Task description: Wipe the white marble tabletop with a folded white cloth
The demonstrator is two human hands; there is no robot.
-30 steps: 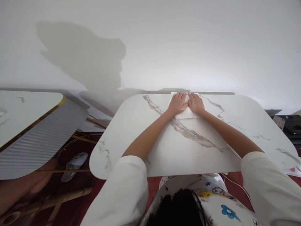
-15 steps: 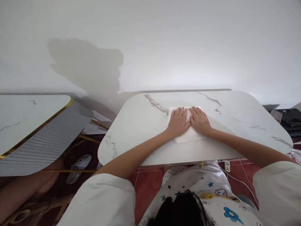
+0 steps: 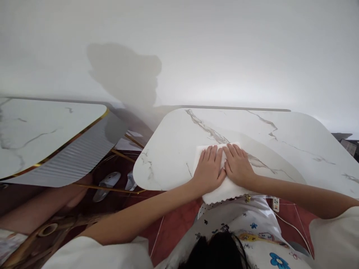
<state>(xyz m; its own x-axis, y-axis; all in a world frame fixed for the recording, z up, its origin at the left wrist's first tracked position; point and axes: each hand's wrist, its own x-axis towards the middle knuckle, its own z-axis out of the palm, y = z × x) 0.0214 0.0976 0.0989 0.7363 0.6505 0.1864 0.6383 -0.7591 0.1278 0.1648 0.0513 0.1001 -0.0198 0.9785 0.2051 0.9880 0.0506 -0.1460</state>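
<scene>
A white cloth with a wavy edge lies on the white marble-patterned tabletop, near the front edge. Its lower part hangs slightly past that edge, close to my body. Flat on the cloth's left half rests my left hand, fingers stretched forward. My right hand presses flat on the right half, its fingers also extended. The two thumbs almost meet in the middle. Beneath both palms the cloth is hidden.
A second marble-patterned table with gold trim and ribbed side stands at the left. Below it show another person's leg, white slippers and a wooden chair. A power strip with a cord lies at lower right. Behind is a white wall.
Both hands have drawn the cloth back toward my body, from mid-table to the front edge. The camera view has shifted a little left.
</scene>
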